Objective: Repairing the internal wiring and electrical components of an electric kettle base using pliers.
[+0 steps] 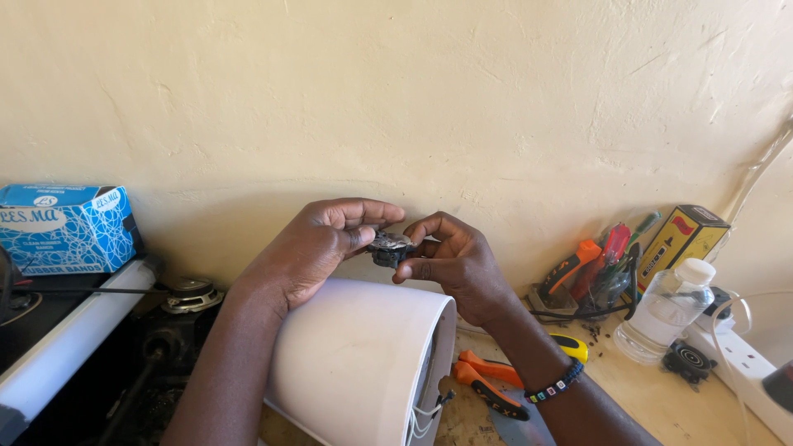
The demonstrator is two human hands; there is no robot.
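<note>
Both the left hand (318, 248) and right hand (450, 260) pinch a small dark round part (390, 247) between fingertips, steadying it above the white cylindrical housing (355, 363).

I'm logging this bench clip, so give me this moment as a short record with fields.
left hand: pinches small dark round part
right hand: grips the same part from the other side
below hands: white cylindrical housing, tilted
bench right: orange-handled pliers, clear plastic bottle, tool holder with screwdrivers
bench left: blue box
backdrop: cream wall
</note>
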